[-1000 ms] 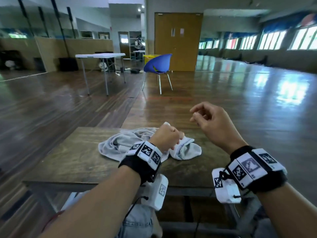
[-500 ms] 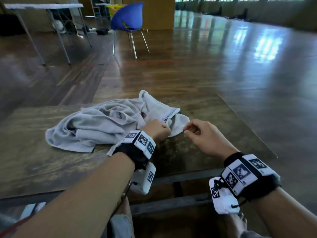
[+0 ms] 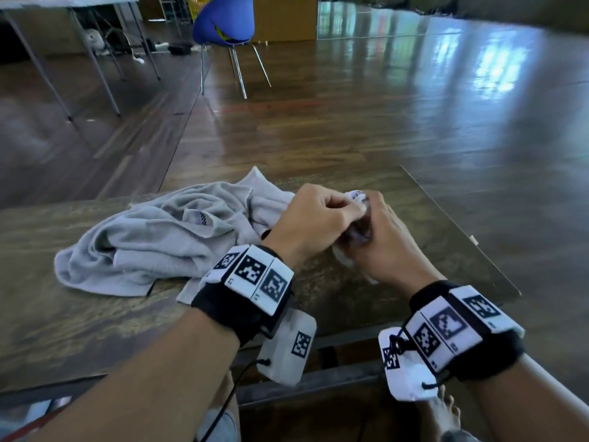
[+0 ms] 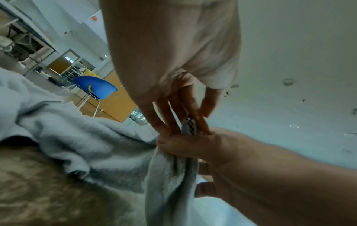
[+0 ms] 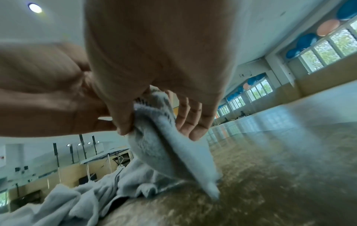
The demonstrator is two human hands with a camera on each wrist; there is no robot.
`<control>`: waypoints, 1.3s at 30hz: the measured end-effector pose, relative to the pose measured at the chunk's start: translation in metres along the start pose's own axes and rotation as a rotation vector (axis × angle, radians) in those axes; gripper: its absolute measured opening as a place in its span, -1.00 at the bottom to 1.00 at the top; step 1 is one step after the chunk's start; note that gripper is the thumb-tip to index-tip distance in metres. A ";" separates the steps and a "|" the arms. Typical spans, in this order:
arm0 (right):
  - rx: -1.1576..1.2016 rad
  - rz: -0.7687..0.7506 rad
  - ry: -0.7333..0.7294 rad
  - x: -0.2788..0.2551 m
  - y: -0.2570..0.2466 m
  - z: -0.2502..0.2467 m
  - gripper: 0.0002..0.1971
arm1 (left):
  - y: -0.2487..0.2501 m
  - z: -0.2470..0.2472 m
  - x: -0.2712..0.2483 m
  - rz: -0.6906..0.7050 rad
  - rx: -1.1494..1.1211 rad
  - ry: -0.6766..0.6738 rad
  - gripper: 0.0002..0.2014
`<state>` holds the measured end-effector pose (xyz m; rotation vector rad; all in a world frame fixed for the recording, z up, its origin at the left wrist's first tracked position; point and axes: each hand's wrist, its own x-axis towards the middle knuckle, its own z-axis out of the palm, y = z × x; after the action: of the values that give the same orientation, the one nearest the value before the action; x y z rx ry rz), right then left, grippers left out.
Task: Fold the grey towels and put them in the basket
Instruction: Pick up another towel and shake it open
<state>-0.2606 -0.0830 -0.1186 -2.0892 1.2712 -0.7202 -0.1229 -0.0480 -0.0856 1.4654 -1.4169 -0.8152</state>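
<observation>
1. The towel (image 3: 153, 244) lies crumpled on the table (image 3: 414, 250), its bulk heaped to my left and one end drawn across to my hands near the middle of the table.
2. Its hem, with a small checked label, sits pinched between my fingers (image 4: 190, 107); I hold it just above the tabletop while the rest rests on the wood.
3. My left hand (image 3: 314, 218) is curled round that end from above, thumb and fingers clamped on the cloth.
4. My right hand (image 3: 382, 244) grips the same end from the other side, touching the left, so both hands are closed narrow on one spot.
5. As it lies, the towel's long run goes roughly left to right across the table, though the heap is too rumpled to name a clean axis; the held end points to my right.
6. Progress, as I judge it: barely begun. Nothing is folded, I am only finding an edge to spread it.
7. No basket shows in any view, so folding and putting away are all left.
8. Beyond the table stand a blue chair (image 3: 224, 19) and bare wooden floor (image 3: 382, 106).
</observation>
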 end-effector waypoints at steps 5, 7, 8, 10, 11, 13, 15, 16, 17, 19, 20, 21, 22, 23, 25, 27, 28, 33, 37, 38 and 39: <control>0.048 0.012 0.182 0.009 0.000 -0.016 -0.87 | -0.003 -0.002 0.003 0.163 0.151 0.082 -0.79; 0.145 -0.006 0.246 0.013 -0.001 -0.019 -0.87 | -0.015 -0.007 0.005 0.143 0.296 -0.004 -0.58; 0.193 -0.013 0.265 0.013 -0.002 -0.019 -0.86 | -0.020 -0.009 0.007 0.124 0.350 -0.047 -0.53; 0.285 -0.036 0.315 0.011 -0.005 -0.017 -0.85 | -0.031 -0.013 0.011 0.095 0.423 0.007 -0.60; 0.332 -0.050 0.348 0.010 -0.006 -0.017 -0.85 | -0.033 -0.015 0.014 0.084 0.444 0.079 -0.68; 0.415 -0.069 0.424 0.009 -0.008 -0.019 -0.85 | -0.035 -0.018 0.020 0.068 0.459 0.232 -0.82; 0.497 -0.078 0.497 0.011 -0.008 -0.021 -0.89 | -0.034 -0.020 0.022 0.083 0.443 0.335 -0.88; 0.547 -0.074 0.528 0.012 -0.008 -0.023 -0.89 | -0.033 -0.020 0.022 0.096 0.416 0.370 -0.91; 0.588 -0.066 0.554 0.013 -0.007 -0.024 -0.87 | -0.031 -0.019 0.022 0.106 0.387 0.394 -0.92; 0.642 -0.036 0.570 0.015 -0.003 -0.026 -0.85 | -0.027 -0.017 0.022 0.123 0.315 0.423 -0.92; 0.629 -0.020 0.553 0.016 -0.001 -0.027 -0.86 | -0.025 -0.017 0.022 0.122 0.242 0.437 -0.92; 0.573 0.002 0.523 0.016 0.002 -0.027 -0.84 | -0.022 -0.017 0.021 0.117 0.141 0.449 -0.92; 0.468 0.035 0.481 0.014 0.005 -0.028 -0.71 | -0.020 -0.018 0.021 0.111 0.038 0.459 -0.92; 0.335 0.053 0.433 0.012 0.008 -0.029 -0.51 | -0.017 -0.019 0.020 0.112 -0.035 0.472 -0.92; 0.095 0.004 0.329 0.007 0.011 -0.028 -0.20 | -0.011 -0.018 0.018 0.129 -0.098 0.475 -0.94; 0.009 -0.069 0.199 0.004 0.008 -0.024 -0.12 | -0.004 -0.013 0.015 0.164 -0.162 0.393 -0.96; 0.008 -0.080 0.132 0.004 0.006 -0.022 -0.14 | -0.001 -0.011 0.013 0.179 -0.203 0.312 -0.95; 0.122 -0.045 0.204 0.016 0.017 -0.015 -0.85 | 0.007 -0.007 0.007 0.181 -0.275 0.085 -0.90; 0.594 0.113 0.408 0.025 0.020 -0.026 -0.76 | -0.008 -0.014 0.009 0.075 0.029 0.014 -0.69; 0.736 0.145 0.385 0.026 0.020 -0.028 -0.78 | -0.012 -0.012 0.008 0.035 0.070 -0.060 -0.64; 0.812 0.168 0.332 0.026 0.020 -0.030 -0.80 | -0.017 -0.010 0.007 0.015 0.117 -0.118 -0.60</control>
<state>-0.2826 -0.1199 -0.1087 -1.2258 1.0437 -1.2800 -0.1070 -0.0547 -0.0964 1.5132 -1.5849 -0.8330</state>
